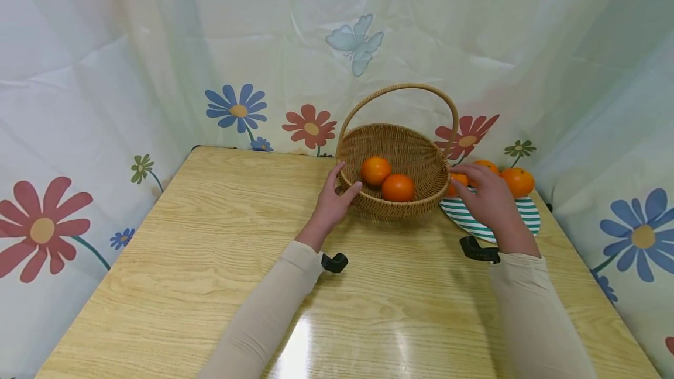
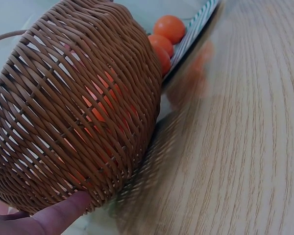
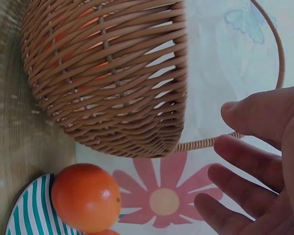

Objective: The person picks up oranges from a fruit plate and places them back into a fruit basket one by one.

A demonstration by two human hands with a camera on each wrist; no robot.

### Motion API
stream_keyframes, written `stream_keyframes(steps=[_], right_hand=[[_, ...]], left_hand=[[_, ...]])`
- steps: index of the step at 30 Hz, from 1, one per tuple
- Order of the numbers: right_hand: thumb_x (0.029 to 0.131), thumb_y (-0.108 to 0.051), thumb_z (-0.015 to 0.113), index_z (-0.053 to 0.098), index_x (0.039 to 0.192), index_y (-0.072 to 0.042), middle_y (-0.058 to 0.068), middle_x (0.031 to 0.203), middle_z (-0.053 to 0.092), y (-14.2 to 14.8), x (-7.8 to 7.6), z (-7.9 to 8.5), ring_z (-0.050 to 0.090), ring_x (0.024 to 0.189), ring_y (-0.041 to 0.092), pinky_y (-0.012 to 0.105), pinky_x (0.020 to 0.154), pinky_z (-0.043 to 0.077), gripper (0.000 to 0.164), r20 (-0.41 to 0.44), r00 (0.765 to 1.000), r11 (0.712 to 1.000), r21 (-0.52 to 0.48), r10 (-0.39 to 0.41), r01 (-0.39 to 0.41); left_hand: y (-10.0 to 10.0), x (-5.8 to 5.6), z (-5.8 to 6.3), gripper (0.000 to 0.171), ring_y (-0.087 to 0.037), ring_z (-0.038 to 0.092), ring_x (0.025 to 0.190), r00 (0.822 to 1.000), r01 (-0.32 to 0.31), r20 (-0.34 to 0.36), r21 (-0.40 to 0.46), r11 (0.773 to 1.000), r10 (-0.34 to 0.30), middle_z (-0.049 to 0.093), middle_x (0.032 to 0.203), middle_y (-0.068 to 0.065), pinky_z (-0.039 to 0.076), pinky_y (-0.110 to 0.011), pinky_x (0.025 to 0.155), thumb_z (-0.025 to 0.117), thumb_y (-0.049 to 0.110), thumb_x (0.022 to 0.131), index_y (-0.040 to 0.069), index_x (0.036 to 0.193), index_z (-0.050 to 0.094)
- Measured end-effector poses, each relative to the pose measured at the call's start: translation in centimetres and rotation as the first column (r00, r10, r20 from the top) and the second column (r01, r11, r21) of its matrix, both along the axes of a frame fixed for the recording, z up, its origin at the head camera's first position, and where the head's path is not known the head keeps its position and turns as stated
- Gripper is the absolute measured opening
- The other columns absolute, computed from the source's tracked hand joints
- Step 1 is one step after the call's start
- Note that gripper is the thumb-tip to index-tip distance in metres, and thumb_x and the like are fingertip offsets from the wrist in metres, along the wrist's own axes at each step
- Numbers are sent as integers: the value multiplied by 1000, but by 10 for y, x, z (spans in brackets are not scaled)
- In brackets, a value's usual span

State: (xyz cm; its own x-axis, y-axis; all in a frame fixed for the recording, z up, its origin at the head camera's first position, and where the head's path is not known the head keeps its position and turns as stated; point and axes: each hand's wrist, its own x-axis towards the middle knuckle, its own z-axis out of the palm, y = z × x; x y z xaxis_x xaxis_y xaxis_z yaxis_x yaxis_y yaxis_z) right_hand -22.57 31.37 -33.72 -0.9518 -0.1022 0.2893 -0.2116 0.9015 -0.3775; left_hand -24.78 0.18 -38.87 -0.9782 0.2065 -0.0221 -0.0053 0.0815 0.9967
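A wicker basket [image 1: 400, 209] with a tall arched handle holds two oranges [image 1: 398, 188]. At its left side, my left hand [image 1: 332, 206] grips the rim, and in the left wrist view its thumb [image 2: 63, 210] lies against the outer weave. The other left fingers are mostly hidden there. My right hand [image 1: 487, 200] is by the basket's right side with fingers spread and holding nothing. A gap shows between the right fingers [image 3: 240, 181] and the basket in the right wrist view. Whether the basket's base touches the table is unclear.
Right of the basket, a green-and-white striped plate [image 1: 529, 215] bears several oranges [image 1: 518, 182], partly behind my right hand. The wooden table [image 1: 237, 221] meets a flower-printed cloth [image 1: 274, 28] at the back and sides.
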Motion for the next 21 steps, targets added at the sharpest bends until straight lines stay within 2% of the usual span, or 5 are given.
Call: stream_keyframes(steps=[8,21], right_hand=[[102,-29,51,56,135,-8,22,141,50,7,-2,-5,49,120,46,67,95,41,39,22,1000,1000,-4,-13,13],[101,-29,52,53,137,-7,25,143,46,17,-11,-17,43,125,48,69,99,37,42,61,997,999,-1,-51,52]], left_hand=[[0,0,-1,68,-40,27,144,1000,0,-2,0,1000,0,11,164,-5,47,-46,103,60,35,96,33,153,23],[0,-4,-4,69,-37,28,144,1000,6,14,25,1000,-6,11,163,-5,49,-44,101,61,35,96,34,153,23]])
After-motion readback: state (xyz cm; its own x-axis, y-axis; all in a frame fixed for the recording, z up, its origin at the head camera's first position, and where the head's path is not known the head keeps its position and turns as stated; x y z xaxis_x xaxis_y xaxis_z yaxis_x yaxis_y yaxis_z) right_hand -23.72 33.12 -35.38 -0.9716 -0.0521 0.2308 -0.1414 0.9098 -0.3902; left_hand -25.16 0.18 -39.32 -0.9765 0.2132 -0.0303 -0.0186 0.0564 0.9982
